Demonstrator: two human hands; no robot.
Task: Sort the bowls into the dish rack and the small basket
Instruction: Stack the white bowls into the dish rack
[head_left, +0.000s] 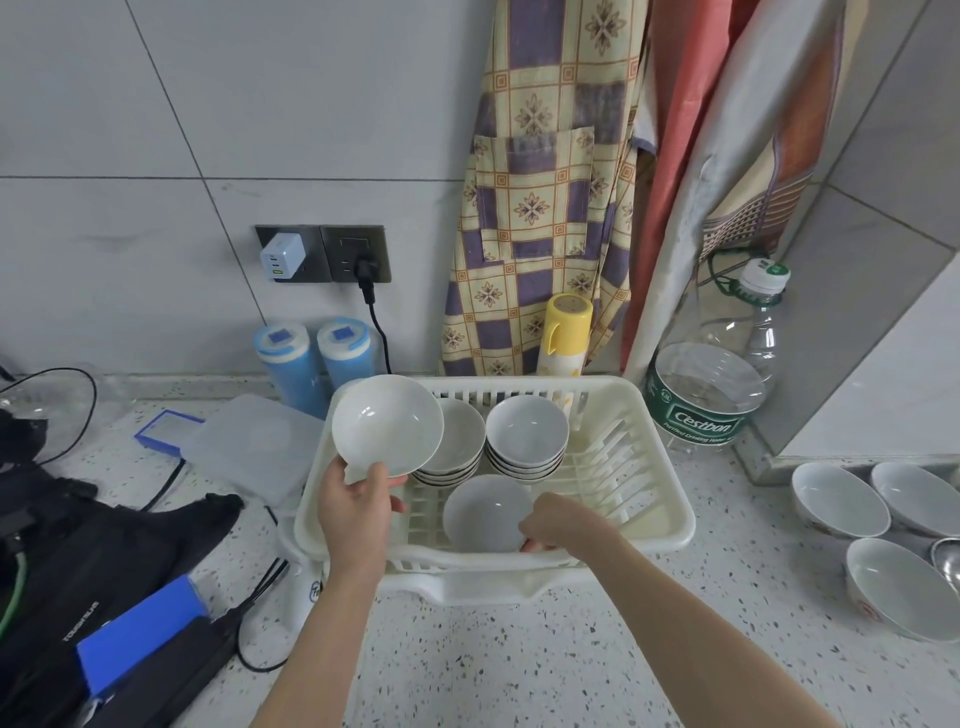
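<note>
A cream plastic dish rack (660, 499) stands on the speckled counter. Inside it at the back are two stacks of white bowls, the left stack (457, 441) and the right stack (525, 434). My left hand (356, 512) grips the lower rim of a tilted white bowl (387, 423) above the rack's left edge. My right hand (558, 522) holds the near rim of another white bowl (485, 512) that lies in the front of the rack. Three more bowls (839, 499) sit on the counter at the far right.
A large clear water bottle (711, 384) stands right of the rack, a yellow-capped bottle (563, 332) behind it. Two blue canisters (317, 364), a translucent box (254, 447), a black bag (104, 545) and cables lie to the left. Aprons hang on the wall.
</note>
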